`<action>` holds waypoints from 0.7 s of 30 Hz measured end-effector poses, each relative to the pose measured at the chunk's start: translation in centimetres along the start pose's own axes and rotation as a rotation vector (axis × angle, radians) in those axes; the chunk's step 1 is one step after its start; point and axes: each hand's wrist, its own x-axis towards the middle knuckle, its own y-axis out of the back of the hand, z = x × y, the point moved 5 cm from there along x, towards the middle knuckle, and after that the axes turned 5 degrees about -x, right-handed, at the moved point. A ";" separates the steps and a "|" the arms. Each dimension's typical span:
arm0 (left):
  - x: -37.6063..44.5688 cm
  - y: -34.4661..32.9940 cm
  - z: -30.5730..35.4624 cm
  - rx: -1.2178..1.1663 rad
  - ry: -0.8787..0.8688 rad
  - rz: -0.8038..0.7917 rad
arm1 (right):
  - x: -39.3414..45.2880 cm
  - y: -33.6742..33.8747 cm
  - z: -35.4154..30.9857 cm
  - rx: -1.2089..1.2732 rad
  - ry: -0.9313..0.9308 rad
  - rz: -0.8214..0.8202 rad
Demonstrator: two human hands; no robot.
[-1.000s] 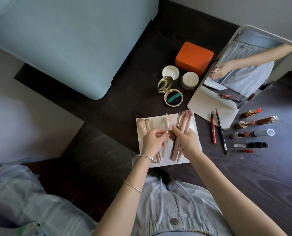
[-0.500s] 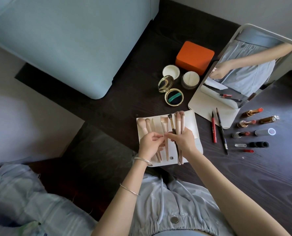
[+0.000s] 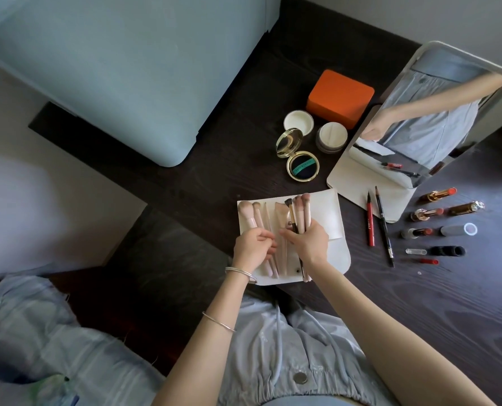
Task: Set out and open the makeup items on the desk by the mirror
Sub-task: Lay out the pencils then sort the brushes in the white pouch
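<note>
We are sorting brushes (image 3: 298, 210) on the open white pouch (image 3: 336, 256) at the tabletop (image 3: 419, 303) edge, keeping them within reach of the mirror (image 3: 437, 118). Our right hand (image 3: 309, 240) is curling round a few handles; our left hand (image 3: 251, 247) is pinching one brush beside it. Since a second ago the held bunch is thinner, with more brushes lying flat.

Both forearms are bare. The left arm carries two thin silver bangles (image 3: 240, 273), one at the wrist and one (image 3: 218, 321) nearer the elbow. The garment (image 3: 290, 356) is pale blue-grey cloth (lightly crumpled), with a gathered waistband, a round metal snap button (image 3: 300, 378) and hanging drawcords (image 3: 278, 344).
</note>
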 end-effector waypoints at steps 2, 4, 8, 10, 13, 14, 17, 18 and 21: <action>0.3 -0.2 -0.2 -0.009 0.013 -0.011 | 0.0 0.0 -0.1 0.012 -0.001 0.001; 0.2 0.0 -0.1 -0.012 -0.006 0.003 | 0.1 -0.1 -0.1 0.005 -0.004 -0.004; -0.3 0.2 0.0 -0.030 -0.041 0.003 | 0.3 -0.2 0.0 -0.027 -0.003 -0.031; -0.4 0.2 0.0 -0.041 -0.043 0.009 | 0.2 -0.2 0.0 -0.042 0.006 -0.032; -0.7 0.2 0.2 -0.022 -0.072 0.005 | -0.2 0.0 -0.2 0.006 0.029 -0.031; -0.8 0.2 0.3 -0.007 -0.095 -0.001 | -0.4 0.1 -0.4 0.040 0.040 -0.041; -1.2 -0.6 1.1 0.043 -0.173 -0.056 | -0.5 0.6 -0.8 0.174 0.055 -0.116; -1.3 -1.1 1.4 0.053 -0.184 -0.086 | -0.6 0.6 -1.0 0.231 0.048 -0.157; -1.8 -2.7 1.9 0.033 -0.182 -0.146 | -0.7 0.9 -0.8 0.423 -0.031 -0.259</action>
